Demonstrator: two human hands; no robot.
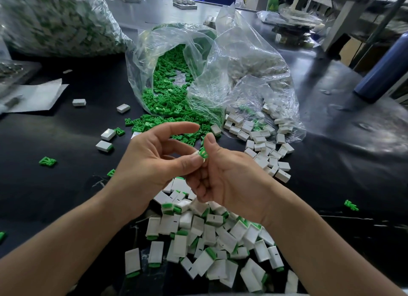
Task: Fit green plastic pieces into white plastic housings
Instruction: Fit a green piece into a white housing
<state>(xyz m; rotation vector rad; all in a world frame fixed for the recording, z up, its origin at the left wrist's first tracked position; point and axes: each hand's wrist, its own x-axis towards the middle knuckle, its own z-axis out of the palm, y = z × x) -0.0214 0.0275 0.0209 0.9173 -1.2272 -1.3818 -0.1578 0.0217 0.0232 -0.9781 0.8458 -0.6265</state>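
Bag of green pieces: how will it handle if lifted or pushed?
Probably floppy: the bag is thin, crinkled film slumped on the table. Its mouth lies open with green pieces spilling out, so lifting the far end would likely dump more. A push would likely crumple the film rather than shift the load.

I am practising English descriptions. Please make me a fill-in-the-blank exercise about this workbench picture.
1. The left hand and the right hand pinch one small ___ piece together.
2. Loose green pieces spill from a clear plastic ___.
3. The bottle at the right edge is ___.
Missing words: green; bag; blue.
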